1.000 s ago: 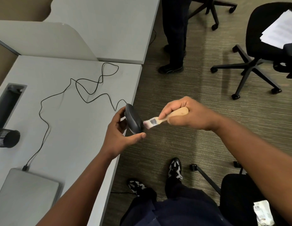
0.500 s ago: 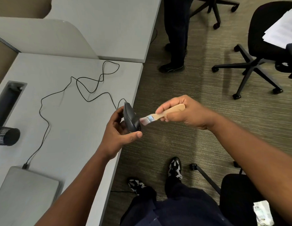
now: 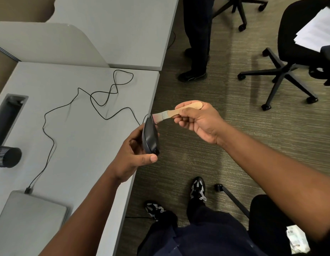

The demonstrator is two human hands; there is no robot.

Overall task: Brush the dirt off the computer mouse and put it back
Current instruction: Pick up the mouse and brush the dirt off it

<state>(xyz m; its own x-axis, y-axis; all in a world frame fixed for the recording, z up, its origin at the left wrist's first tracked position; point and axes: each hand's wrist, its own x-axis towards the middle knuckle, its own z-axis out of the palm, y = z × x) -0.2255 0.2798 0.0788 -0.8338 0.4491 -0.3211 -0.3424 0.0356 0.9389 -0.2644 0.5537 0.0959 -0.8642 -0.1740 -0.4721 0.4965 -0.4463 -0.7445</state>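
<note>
Our left hand grips the mouse on edge; our right hand pinches the brush, bristles touching the mouse's far end.

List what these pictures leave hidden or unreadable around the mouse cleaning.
Only the head view exists.
- Any dirt on the dark grey computer mouse: too small to see.
- Its underside: turned away, covered by the left hand.
- Bristles of the small wooden-handled brush: motion-blurred at the mouse's top end.
- The handle's middle: wrapped by the right hand.
- Silver laptop: cut off by the bottom-left edge.
</note>
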